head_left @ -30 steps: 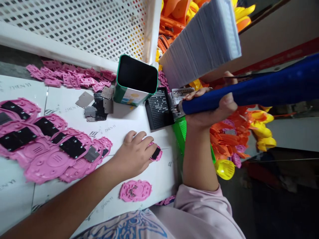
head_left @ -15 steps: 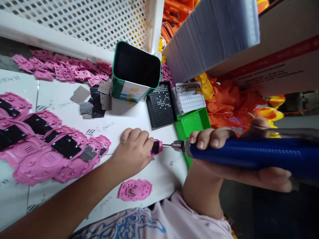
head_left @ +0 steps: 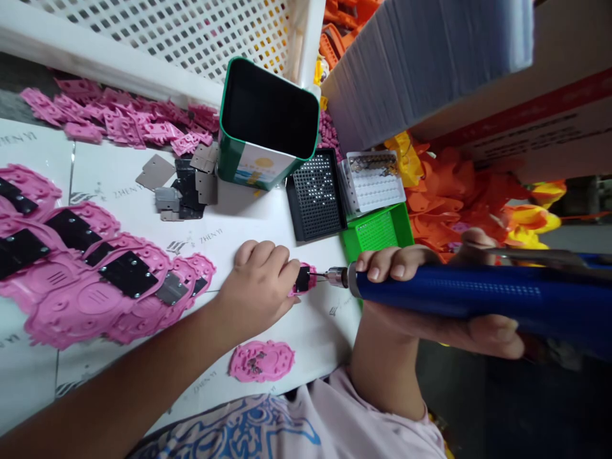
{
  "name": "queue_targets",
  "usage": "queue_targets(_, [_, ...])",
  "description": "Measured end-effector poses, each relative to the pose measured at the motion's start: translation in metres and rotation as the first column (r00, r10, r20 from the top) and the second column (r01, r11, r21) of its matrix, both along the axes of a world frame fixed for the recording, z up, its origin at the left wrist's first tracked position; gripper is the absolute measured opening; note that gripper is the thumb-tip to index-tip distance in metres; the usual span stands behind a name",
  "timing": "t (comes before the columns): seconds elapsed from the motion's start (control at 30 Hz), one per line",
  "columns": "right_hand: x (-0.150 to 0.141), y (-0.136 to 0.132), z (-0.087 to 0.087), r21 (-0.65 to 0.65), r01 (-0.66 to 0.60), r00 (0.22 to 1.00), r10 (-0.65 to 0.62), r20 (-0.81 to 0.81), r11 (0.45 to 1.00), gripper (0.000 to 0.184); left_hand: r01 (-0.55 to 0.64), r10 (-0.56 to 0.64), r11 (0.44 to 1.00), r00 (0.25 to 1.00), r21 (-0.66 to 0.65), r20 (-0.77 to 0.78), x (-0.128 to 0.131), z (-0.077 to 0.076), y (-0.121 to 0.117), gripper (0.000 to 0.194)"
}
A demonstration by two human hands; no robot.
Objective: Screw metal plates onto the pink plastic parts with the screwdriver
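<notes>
My left hand [head_left: 261,287] is closed over a pink plastic part [head_left: 313,278] with a black plate [head_left: 303,279] on it, pressing it to the table; most of the part is hidden under the fingers. My right hand [head_left: 396,268] wraps around a blue electric screwdriver [head_left: 449,293], held sideways. The thin bit of the screwdriver reaches the black plate; whether it sits in a screw is too small to tell. Below my left hand lies another pink part [head_left: 262,361] with small metal pieces on it.
Pink parts with dark plates [head_left: 129,277] overlap on the left. Loose metal plates [head_left: 186,188] lie beside a green tin [head_left: 268,121]. A black screw tray [head_left: 318,197], a white tray [head_left: 375,182] and a green basket [head_left: 380,229] stand right of it. Behind is a white crate [head_left: 157,38].
The screwdriver and my right hand have shifted slightly left, bringing the chuck closer to the pink part. My left hand keeps its hold. The whole view has moved a little.
</notes>
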State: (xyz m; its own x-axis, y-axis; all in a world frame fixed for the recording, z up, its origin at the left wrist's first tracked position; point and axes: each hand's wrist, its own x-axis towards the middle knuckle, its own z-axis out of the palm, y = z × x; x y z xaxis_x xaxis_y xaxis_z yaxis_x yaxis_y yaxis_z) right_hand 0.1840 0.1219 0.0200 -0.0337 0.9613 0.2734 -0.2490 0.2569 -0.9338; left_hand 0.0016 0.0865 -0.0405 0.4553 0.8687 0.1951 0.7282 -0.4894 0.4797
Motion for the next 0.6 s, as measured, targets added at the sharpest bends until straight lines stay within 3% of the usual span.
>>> queue_targets(0.37, [-0.0063,0.0013,0.0057,0.048,-0.049,0.996,0.045,0.081,0.998,0.033,0.000,0.000,1.000,1.000,-0.007,0.004,-0.0011,-0.0001,-0.0011,0.045])
queue_targets(0.5, [-0.0071,-0.0017,0.0043,0.069,-0.081,0.995,0.076,0.070,0.994,0.043,0.002,-0.002,1.000,1.000,-0.013,0.001,-0.0002,0.0009,0.0002,0.047])
queue_targets(0.6, [-0.0085,-0.0068,0.0027,0.114,-0.036,0.996,0.027,0.080,0.993,0.053,-0.001,0.001,1.000,1.000,-0.024,0.000,-0.0001,0.0024,0.0006,0.048])
